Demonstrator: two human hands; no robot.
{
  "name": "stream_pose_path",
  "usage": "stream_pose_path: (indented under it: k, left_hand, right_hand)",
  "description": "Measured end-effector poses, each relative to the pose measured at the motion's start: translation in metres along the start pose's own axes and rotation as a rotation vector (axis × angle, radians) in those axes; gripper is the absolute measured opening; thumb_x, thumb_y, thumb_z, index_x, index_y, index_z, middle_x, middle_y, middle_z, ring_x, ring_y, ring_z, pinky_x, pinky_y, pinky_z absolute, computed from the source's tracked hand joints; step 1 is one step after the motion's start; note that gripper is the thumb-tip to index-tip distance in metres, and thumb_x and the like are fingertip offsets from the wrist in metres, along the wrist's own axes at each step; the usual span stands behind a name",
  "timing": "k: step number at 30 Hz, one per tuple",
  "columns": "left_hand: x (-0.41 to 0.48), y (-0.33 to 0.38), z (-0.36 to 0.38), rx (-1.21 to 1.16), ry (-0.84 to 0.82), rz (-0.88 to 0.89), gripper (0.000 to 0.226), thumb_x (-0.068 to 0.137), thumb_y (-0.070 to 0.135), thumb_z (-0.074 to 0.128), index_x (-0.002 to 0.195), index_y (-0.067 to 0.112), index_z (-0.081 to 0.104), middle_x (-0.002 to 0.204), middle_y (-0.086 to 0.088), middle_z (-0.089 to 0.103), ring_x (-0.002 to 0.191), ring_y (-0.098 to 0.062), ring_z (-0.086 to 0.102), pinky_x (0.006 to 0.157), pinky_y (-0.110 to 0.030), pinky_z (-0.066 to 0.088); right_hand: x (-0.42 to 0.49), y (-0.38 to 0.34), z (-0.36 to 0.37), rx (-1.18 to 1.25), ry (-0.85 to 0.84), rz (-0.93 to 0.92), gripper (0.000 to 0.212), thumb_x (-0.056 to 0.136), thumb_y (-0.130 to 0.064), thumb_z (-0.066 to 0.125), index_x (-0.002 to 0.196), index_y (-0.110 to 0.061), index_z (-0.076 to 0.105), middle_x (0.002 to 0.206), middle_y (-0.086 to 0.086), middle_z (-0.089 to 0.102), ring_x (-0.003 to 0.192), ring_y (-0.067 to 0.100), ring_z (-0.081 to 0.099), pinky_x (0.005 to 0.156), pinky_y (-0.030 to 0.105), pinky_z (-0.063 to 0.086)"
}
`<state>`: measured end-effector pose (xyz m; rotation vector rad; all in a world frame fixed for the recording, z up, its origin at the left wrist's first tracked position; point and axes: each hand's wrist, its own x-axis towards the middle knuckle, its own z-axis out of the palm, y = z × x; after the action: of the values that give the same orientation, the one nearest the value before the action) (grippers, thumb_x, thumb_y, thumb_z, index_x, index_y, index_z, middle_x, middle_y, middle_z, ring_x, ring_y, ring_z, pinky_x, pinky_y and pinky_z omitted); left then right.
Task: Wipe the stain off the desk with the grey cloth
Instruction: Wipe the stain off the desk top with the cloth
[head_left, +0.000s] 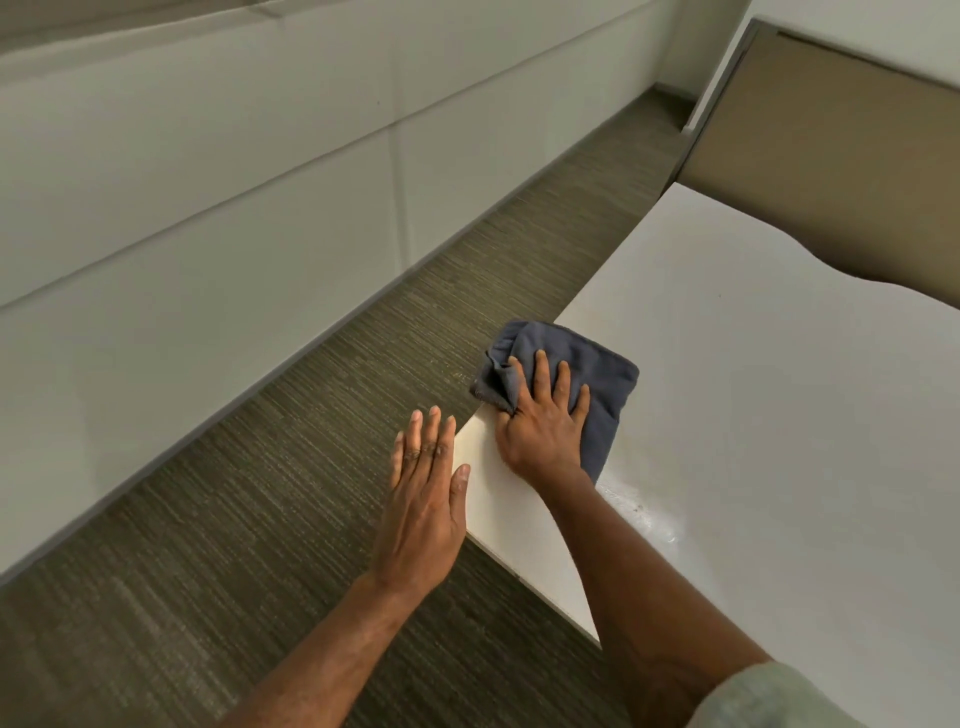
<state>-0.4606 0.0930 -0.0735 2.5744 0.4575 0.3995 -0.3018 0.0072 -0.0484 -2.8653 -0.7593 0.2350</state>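
A folded grey cloth (592, 382) lies on the white desk (779, 415) at its left edge, one corner hanging over the side. My right hand (543, 431) presses flat on the cloth, thumb bunching its left fold. A faint wet, streaky smear (641, 512) shows on the desk just behind the cloth, near my right forearm. My left hand (423, 499) hovers flat beside the desk's left edge, fingers straight and together, its thumb at the corner; it holds nothing.
Grey-brown carpet (311, 467) runs along the left of the desk. A white panelled wall (208, 182) bounds the carpet strip. A tan partition panel (831, 171) stands at the desk's far edge.
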Motion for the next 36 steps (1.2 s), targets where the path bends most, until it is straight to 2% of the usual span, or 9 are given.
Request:
stream_pose_path:
  k: [7, 13, 18, 22, 25, 28, 32, 36]
  left_hand:
    - [-0.004, 0.004, 0.0, -0.008, -0.043, 0.005, 0.063, 0.108, 0.043, 0.016, 0.162, 0.01, 0.016, 0.171, -0.008, 0.008, 0.16, -0.021, -0.004, 0.13, -0.048, 0.007]
    - [-0.002, 0.014, -0.001, 0.011, -0.047, 0.03, 0.062, 0.108, 0.043, 0.014, 0.162, 0.011, 0.015, 0.172, -0.006, 0.008, 0.16, -0.021, -0.005, 0.13, -0.045, 0.004]
    - [0.001, 0.02, 0.002, 0.052, -0.073, 0.039, 0.063, 0.108, 0.043, 0.014, 0.162, 0.011, 0.015, 0.172, -0.007, 0.004, 0.16, -0.022, -0.006, 0.13, -0.047, 0.005]
    - [0.004, 0.021, 0.006, 0.087, -0.074, 0.052, 0.063, 0.108, 0.044, 0.014, 0.162, 0.011, 0.019, 0.172, -0.009, 0.005, 0.16, -0.024, -0.005, 0.13, -0.048, 0.006]
    - [0.008, 0.018, 0.009, 0.125, -0.067, 0.063, 0.062, 0.109, 0.042, 0.015, 0.161, 0.01, 0.022, 0.171, -0.011, 0.008, 0.16, -0.025, -0.002, 0.13, -0.05, 0.01]
    - [0.011, 0.014, 0.011, 0.183, -0.069, 0.086, 0.061, 0.107, 0.036, 0.016, 0.161, 0.008, 0.022, 0.171, -0.013, 0.01, 0.16, -0.027, 0.001, 0.128, -0.053, 0.016]
    - [0.012, 0.013, 0.014, 0.154, -0.062, 0.083, 0.062, 0.109, 0.043, 0.018, 0.16, 0.008, 0.023, 0.171, -0.011, 0.011, 0.16, -0.023, -0.001, 0.129, -0.05, 0.012]
    - [0.013, 0.014, 0.014, 0.163, -0.066, 0.09, 0.063, 0.109, 0.045, 0.017, 0.161, 0.01, 0.022, 0.172, -0.01, 0.009, 0.16, -0.022, -0.003, 0.13, -0.048, 0.008]
  right_hand:
    - [-0.013, 0.056, -0.011, 0.016, 0.012, 0.153, 0.069, 0.101, -0.042, 0.032, 0.159, -0.03, -0.005, 0.168, 0.004, -0.017, 0.153, 0.029, -0.019, 0.122, 0.055, -0.013]
    - [-0.059, 0.081, -0.006, -0.001, 0.03, 0.2, 0.071, 0.101, -0.044, 0.029, 0.158, -0.028, -0.01, 0.167, 0.005, -0.02, 0.153, 0.029, -0.021, 0.123, 0.056, -0.01]
    - [-0.105, 0.073, 0.003, -0.029, 0.04, 0.185, 0.074, 0.094, -0.044, 0.025, 0.158, -0.031, -0.009, 0.167, 0.006, -0.018, 0.153, 0.031, -0.02, 0.122, 0.056, -0.012]
    - [-0.123, 0.053, 0.011, -0.01, 0.035, 0.118, 0.077, 0.089, -0.045, 0.025, 0.158, -0.037, -0.01, 0.166, 0.004, -0.022, 0.151, 0.03, -0.027, 0.121, 0.055, -0.016]
    - [-0.115, 0.04, 0.014, 0.005, 0.028, 0.047, 0.074, 0.094, -0.051, 0.027, 0.155, -0.042, -0.015, 0.165, 0.002, -0.026, 0.149, 0.029, -0.03, 0.121, 0.057, -0.014]
    - [-0.093, 0.031, 0.013, 0.008, 0.025, -0.036, 0.069, 0.095, -0.057, 0.018, 0.155, -0.043, -0.014, 0.166, 0.001, -0.023, 0.15, 0.029, -0.029, 0.121, 0.056, -0.015]
    - [-0.05, 0.029, 0.007, -0.004, 0.008, -0.088, 0.066, 0.1, -0.055, 0.023, 0.157, -0.041, -0.005, 0.168, 0.001, -0.015, 0.153, 0.03, -0.021, 0.121, 0.057, -0.013]
    - [-0.02, 0.043, -0.002, -0.002, -0.001, -0.041, 0.065, 0.102, -0.05, 0.029, 0.158, -0.04, -0.002, 0.169, 0.002, -0.012, 0.153, 0.03, -0.019, 0.122, 0.057, -0.012]
